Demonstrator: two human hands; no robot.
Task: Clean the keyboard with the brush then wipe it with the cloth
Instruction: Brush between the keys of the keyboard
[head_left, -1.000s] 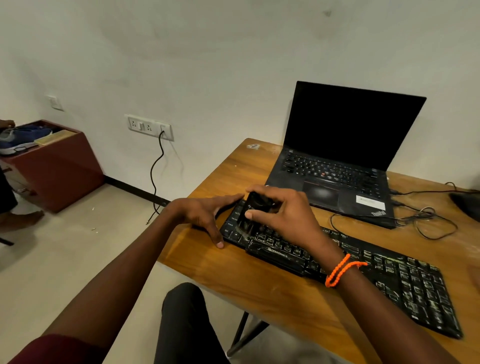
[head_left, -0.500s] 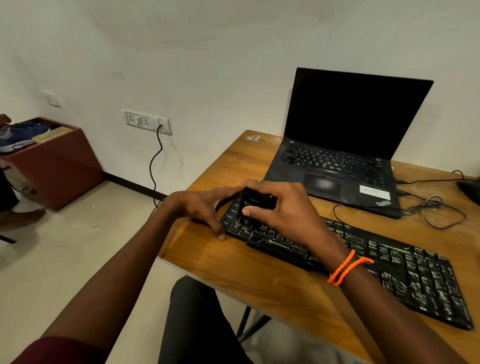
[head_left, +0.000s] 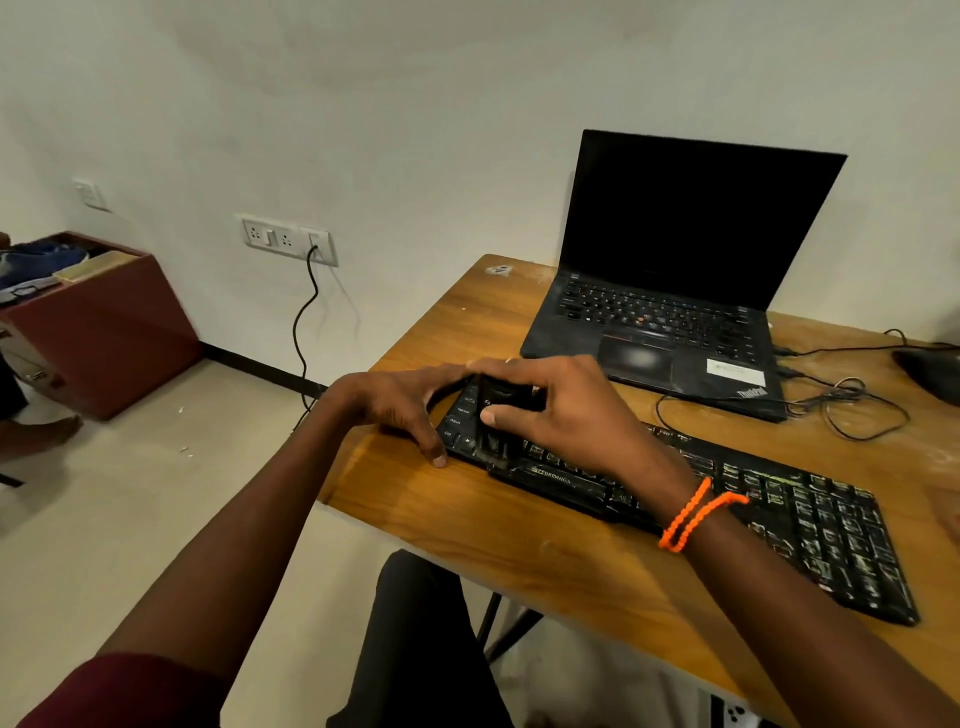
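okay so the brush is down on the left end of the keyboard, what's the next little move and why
Probably sweep the brush rightward along the keyboard. The right hand holds it at the left end, the left hand steadies that edge, and the remaining keys lie to the right.

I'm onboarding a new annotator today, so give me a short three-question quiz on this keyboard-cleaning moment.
1. True or false: the right hand holds a black brush on the left end of the keyboard.
2. Multiple choice: where does the left hand rest? A) on the laptop B) at the keyboard's left edge, thumb tip on the table C) in the lap
3. Fill in: the right wrist wears an ______ bracelet.

Key: 1 true; 2 B; 3 orange.
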